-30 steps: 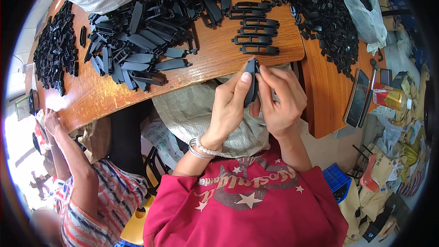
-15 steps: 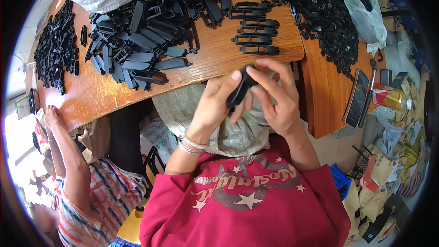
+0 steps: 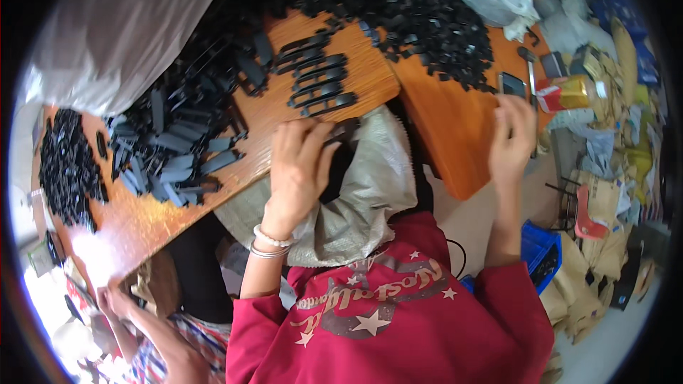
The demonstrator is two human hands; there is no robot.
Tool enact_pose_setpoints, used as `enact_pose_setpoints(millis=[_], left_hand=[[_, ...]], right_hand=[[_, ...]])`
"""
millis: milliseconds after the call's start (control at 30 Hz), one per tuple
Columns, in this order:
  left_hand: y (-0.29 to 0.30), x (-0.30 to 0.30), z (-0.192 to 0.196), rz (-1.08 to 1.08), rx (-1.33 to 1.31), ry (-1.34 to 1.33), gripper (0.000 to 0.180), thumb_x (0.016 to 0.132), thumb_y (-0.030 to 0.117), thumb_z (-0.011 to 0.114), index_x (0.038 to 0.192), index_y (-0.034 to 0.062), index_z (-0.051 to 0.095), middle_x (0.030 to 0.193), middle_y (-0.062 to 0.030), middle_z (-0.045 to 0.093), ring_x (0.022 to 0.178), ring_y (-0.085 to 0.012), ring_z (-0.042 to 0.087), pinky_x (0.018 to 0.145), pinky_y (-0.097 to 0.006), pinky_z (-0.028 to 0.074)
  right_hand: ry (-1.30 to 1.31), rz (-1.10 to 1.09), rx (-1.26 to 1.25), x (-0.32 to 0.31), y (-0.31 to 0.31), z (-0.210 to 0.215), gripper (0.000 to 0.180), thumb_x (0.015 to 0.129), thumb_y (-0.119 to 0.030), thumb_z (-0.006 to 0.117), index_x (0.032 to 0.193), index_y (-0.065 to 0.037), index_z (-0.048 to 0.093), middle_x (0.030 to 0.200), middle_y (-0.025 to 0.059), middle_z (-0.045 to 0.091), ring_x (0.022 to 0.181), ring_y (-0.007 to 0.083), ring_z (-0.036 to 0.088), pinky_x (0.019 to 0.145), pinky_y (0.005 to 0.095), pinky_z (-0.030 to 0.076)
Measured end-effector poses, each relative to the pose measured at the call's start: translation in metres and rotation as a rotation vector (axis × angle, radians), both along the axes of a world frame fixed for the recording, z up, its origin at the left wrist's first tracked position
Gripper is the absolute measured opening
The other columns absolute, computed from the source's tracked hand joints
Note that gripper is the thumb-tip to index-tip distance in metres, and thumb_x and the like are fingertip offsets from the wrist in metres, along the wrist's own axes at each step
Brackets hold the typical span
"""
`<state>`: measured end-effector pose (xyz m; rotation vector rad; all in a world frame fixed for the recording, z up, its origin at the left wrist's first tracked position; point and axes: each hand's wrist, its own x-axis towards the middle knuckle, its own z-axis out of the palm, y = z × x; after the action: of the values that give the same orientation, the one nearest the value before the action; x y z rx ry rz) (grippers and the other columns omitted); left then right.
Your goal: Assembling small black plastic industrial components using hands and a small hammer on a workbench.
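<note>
My left hand [image 3: 297, 165] is closed around a long black plastic part [image 3: 344, 130] at the near edge of the wooden table [image 3: 370, 92], just below a row of like parts [image 3: 316, 82]. Its fingers cover most of the part. My right hand [image 3: 512, 136] is out to the right with fingers spread and nothing in it. It is at the edge of the second orange table [image 3: 455, 128], just below a dark phone [image 3: 511, 84]. A white woven sack [image 3: 370, 199] lies across my lap between the two hands.
Small black parts are heaped [image 3: 405, 0] at the back. Flat black pieces [image 3: 178, 146] and another black pile [image 3: 67, 167] lie to the left. Another person's hand [image 3: 117, 304] is at lower left. A blue crate [image 3: 541, 249] and brown paper clutter stand at right.
My hands were together on the black part over my lap. Now the right hand has let go and swung right toward the phone, while the left carried the part up to the table edge.
</note>
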<state>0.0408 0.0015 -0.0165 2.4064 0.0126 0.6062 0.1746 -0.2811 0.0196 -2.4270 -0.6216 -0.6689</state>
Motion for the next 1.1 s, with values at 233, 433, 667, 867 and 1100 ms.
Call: enact_pose_setpoints(millis=[233, 433, 667, 867, 1100], left_hand=[[0.002, 0.011, -0.011, 0.054, -0.046, -0.024, 0.030, 0.074, 0.004, 0.075, 0.102, 0.0021, 0.066, 0.095, -0.0109, 0.058, 0.087, -0.0283, 0.053, 0.077, -0.038, 0.043], [0.002, 0.013, -0.012, 0.071, -0.111, -0.041, 0.027, 0.074, 0.003, 0.075, 0.098, 0.0010, 0.065, 0.094, -0.0113, 0.059, 0.085, -0.0288, 0.054, 0.075, -0.037, 0.045], [0.001, 0.016, -0.013, 0.183, -0.068, -0.049, 0.024, 0.075, 0.003, 0.076, 0.097, 0.0009, 0.065, 0.093, -0.0108, 0.060, 0.086, -0.0284, 0.054, 0.074, -0.037, 0.046], [0.002, 0.018, -0.016, 0.172, -0.075, -0.106, 0.023, 0.074, 0.001, 0.075, 0.095, 0.0024, 0.065, 0.092, -0.0101, 0.060, 0.085, -0.0275, 0.054, 0.073, -0.036, 0.045], [0.002, 0.017, -0.018, 0.146, -0.099, -0.174, 0.021, 0.074, -0.002, 0.075, 0.094, 0.0005, 0.069, 0.093, -0.0097, 0.062, 0.082, -0.0241, 0.056, 0.070, -0.032, 0.047]], right_hand=[[0.177, -0.431, -0.207, 0.070, -0.146, -0.042, 0.021, 0.089, -0.014, 0.062, 0.106, 0.000, 0.066, 0.096, 0.0177, 0.065, 0.086, 0.0336, 0.064, 0.078, 0.0419, 0.049], [0.445, -0.455, -0.122, 0.104, -0.165, -0.043, 0.031, 0.085, -0.025, 0.069, 0.101, 0.002, 0.068, 0.084, 0.0170, 0.070, 0.070, 0.0254, 0.066, 0.069, 0.0360, 0.049], [0.542, -0.399, 0.461, 0.070, -0.133, -0.016, 0.027, 0.093, -0.018, 0.062, 0.111, 0.003, 0.062, 0.068, 0.0008, 0.057, 0.054, 0.0072, 0.052, 0.047, 0.0221, 0.040], [0.181, -0.043, 0.634, -0.010, -0.033, 0.024, 0.040, 0.101, -0.010, 0.041, 0.140, -0.001, 0.038, 0.088, 0.0090, 0.056, 0.054, 0.0073, 0.048, 0.046, 0.0207, 0.040], [0.873, 0.374, 0.492, -0.074, 0.039, 0.004, 0.045, 0.103, -0.012, 0.033, 0.148, -0.007, 0.033, 0.072, 0.0035, 0.052, 0.046, 0.0041, 0.040, 0.043, 0.0187, 0.037]])
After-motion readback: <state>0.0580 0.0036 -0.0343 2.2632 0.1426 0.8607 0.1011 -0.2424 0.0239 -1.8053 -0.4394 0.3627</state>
